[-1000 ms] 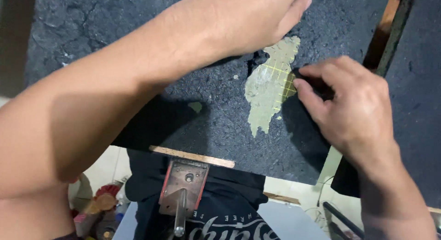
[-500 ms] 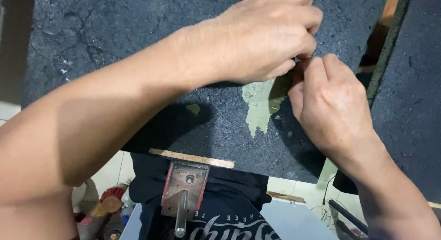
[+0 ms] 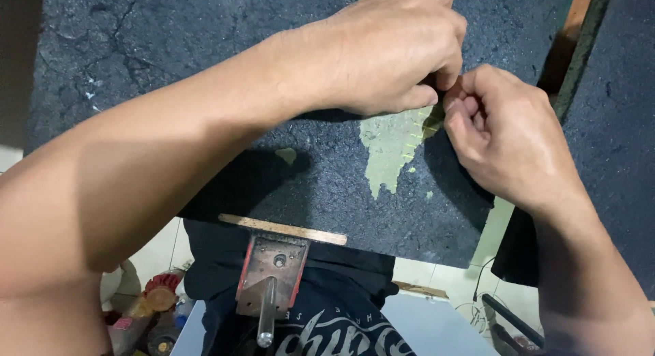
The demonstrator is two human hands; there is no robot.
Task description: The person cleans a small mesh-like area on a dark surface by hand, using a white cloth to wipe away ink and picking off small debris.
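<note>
Both hands have drawn closer, left hand [image 3: 389,52] and right hand [image 3: 508,138] closed, pinching at the pale patch [image 3: 390,148] on the dark bench [image 3: 136,49], hiding its far end.

Left hand [image 3: 392,52] curled, knuckles up; right hand [image 3: 505,134] curled, fingertips meeting left's

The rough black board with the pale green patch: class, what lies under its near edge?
Under the rough black board, a thin wooden strip and a rusty red-edged metal bracket with a steel rod show. Beneath them lies black printed cloth. The board hides any support farther back.
</note>
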